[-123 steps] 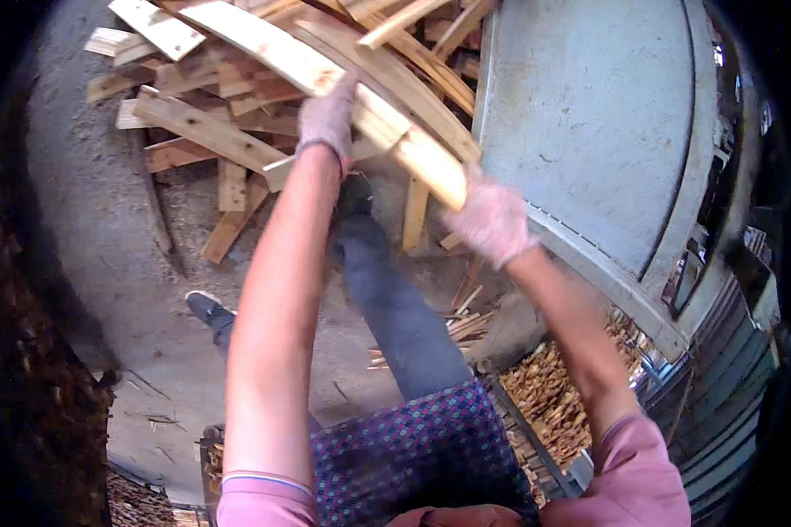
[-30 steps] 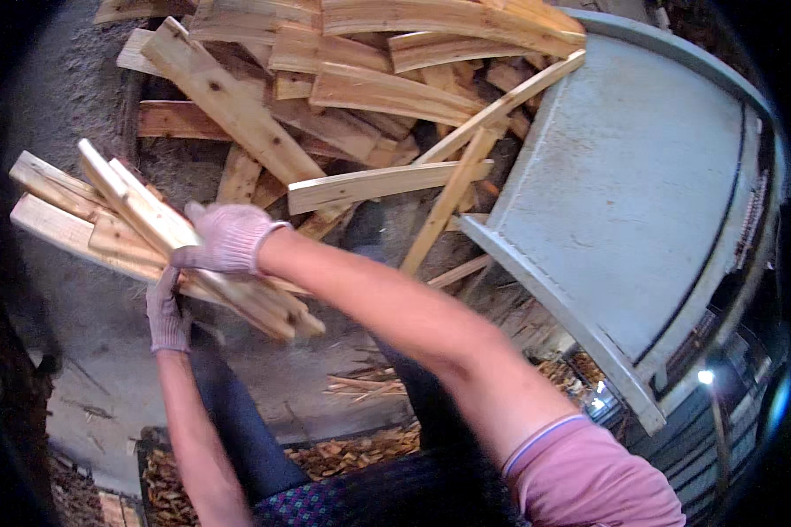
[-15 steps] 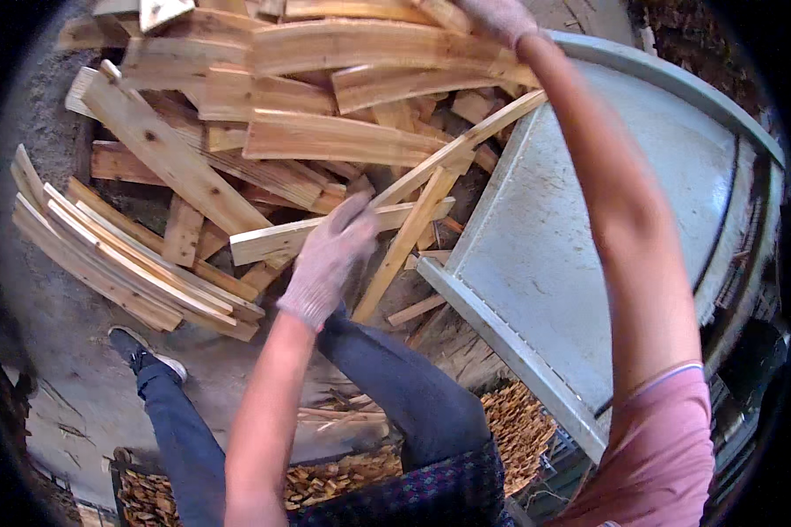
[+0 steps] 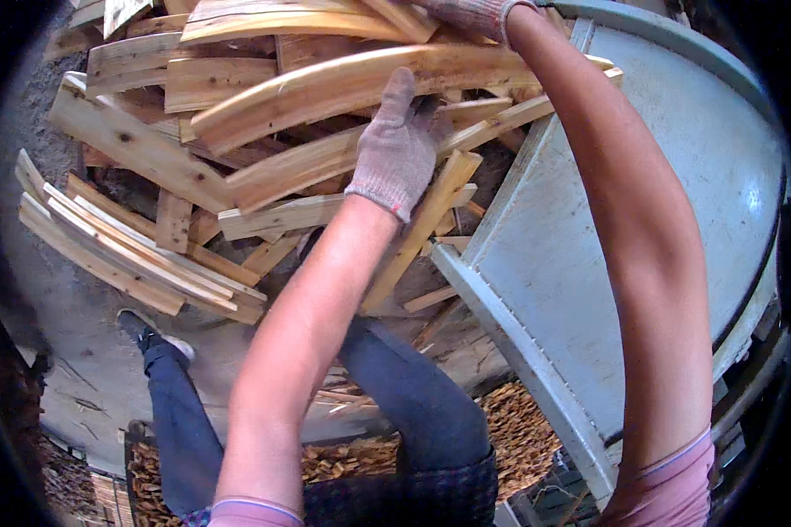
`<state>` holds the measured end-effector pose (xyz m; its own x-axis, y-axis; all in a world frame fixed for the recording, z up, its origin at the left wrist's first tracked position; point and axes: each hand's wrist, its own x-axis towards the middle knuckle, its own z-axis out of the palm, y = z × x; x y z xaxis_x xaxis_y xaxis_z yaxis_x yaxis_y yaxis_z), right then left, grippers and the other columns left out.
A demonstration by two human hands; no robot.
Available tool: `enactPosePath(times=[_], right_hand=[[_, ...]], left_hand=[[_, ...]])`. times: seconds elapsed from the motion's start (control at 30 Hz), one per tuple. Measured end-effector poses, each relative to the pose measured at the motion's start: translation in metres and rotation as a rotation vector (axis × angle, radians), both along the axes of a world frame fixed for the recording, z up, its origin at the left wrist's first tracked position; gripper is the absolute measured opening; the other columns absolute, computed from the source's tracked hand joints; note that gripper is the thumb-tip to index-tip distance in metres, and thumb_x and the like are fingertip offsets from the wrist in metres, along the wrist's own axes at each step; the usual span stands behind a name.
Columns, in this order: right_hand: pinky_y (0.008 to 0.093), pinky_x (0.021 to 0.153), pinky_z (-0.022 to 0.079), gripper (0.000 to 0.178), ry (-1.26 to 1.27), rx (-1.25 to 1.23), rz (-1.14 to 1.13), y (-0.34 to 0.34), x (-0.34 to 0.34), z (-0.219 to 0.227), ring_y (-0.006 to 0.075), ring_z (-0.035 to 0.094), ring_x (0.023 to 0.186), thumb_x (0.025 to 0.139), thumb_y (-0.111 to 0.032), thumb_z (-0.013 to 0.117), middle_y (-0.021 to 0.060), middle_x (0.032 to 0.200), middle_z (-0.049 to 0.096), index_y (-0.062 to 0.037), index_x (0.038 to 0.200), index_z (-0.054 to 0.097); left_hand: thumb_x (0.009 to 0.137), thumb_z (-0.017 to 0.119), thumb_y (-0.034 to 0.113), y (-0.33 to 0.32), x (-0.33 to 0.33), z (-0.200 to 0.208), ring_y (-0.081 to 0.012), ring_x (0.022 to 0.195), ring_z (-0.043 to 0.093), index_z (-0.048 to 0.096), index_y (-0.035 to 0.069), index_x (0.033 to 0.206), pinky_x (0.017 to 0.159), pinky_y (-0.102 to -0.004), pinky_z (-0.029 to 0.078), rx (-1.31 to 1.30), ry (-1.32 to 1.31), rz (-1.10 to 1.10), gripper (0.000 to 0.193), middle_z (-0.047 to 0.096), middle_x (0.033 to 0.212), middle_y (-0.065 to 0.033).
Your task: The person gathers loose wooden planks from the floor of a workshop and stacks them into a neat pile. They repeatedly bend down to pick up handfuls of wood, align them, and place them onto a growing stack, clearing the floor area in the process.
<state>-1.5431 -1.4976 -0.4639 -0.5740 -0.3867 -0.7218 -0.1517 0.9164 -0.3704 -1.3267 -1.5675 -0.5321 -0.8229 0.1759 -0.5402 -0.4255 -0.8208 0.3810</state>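
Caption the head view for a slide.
Gloved left hand and right hand over piled boards beside a blue-grey metal panel.

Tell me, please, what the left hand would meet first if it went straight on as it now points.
Probably the long curved board, which the left hand partly overlaps in view; depth and contact are unclear.

Grey floor (image 4: 83, 373), heaped planks (image 4: 294, 167), stacked boards (image 4: 136, 252)

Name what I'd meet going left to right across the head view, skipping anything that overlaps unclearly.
Stack of narrow boards on the floor → gloved left hand → blue-grey metal surface.
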Motion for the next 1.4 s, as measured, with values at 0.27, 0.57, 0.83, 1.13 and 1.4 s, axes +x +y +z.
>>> enactPosePath(times=[0.27, 0.57, 0.83, 1.13, 1.4], right_hand=[[0.0505, 0.071, 0.056, 0.079, -0.054, -0.104, -0.216, -0.078, 0.144, 0.036, 0.0428, 0.071, 0.080, 0.090, -0.079, 0.051, 0.0249, 0.086, 0.072, -0.0052, 0.105, 0.075], [0.0420, 0.092, 0.055, 0.046, -0.199, -0.578, -0.502, -0.214, 0.285, 0.086, 0.0335, 0.071, 0.103, 0.088, -0.038, 0.075, 0.0190, 0.105, 0.073, -0.0005, 0.115, 0.073], [0.0471, 0.114, 0.042, 0.047, -0.011, -0.520, -0.105, -0.209, 0.350, 0.078, 0.0411, 0.053, 0.132, 0.084, -0.038, 0.076, 0.0245, 0.142, 0.056, -0.0009, 0.114, 0.073], [0.0432, 0.105, 0.049, 0.077, 0.437, -0.074, -0.668, -0.168, 0.376, 0.024, 0.0386, 0.062, 0.121, 0.073, -0.042, 0.089, 0.0238, 0.130, 0.064, 0.0013, 0.130, 0.062], [0.0459, 0.105, 0.050, 0.125, 0.119, 0.270, -0.855, -0.138, 0.389, -0.066, 0.0452, 0.062, 0.123, 0.073, -0.052, 0.089, 0.0335, 0.128, 0.063, 0.0079, 0.157, 0.018]], left_hand=[[0.092, 0.077, 0.014, -0.096, 0.089, 0.063, -0.0274, 0.133, 0.055, 0.048, 0.011, 0.147, 0.114, -0.0449, 0.045, -0.523, 0.101, 0.038, 0.063, 0.053, 0.151, -0.0124], [0.094, 0.057, 0.066, -0.296, 0.217, 0.111, -0.0323, 0.142, 0.041, 0.034, 0.010, 0.158, 0.121, -0.0542, 0.032, -0.140, -0.560, 0.240, 0.088, 0.043, 0.154, -0.0145], [0.107, 0.054, 0.043, -0.511, 0.199, 0.052, -0.0276, 0.139, 0.046, 0.041, 0.010, 0.155, 0.114, -0.0479, 0.044, -0.623, -0.457, 0.073, 0.060, 0.047, 0.151, -0.0123], [0.092, 0.075, 0.044, -0.494, 0.197, -0.009, -0.0320, 0.133, 0.053, 0.049, -0.005, 0.146, 0.112, -0.0395, 0.044, -1.520, -0.515, -0.221, 0.077, 0.052, 0.146, -0.0208], [0.086, 0.083, 0.034, -0.344, 0.181, 0.034, -0.0319, 0.131, 0.056, 0.052, -0.002, 0.143, 0.112, -0.0411, 0.044, -1.690, 0.239, -0.415, 0.075, 0.059, 0.139, -0.0208]])
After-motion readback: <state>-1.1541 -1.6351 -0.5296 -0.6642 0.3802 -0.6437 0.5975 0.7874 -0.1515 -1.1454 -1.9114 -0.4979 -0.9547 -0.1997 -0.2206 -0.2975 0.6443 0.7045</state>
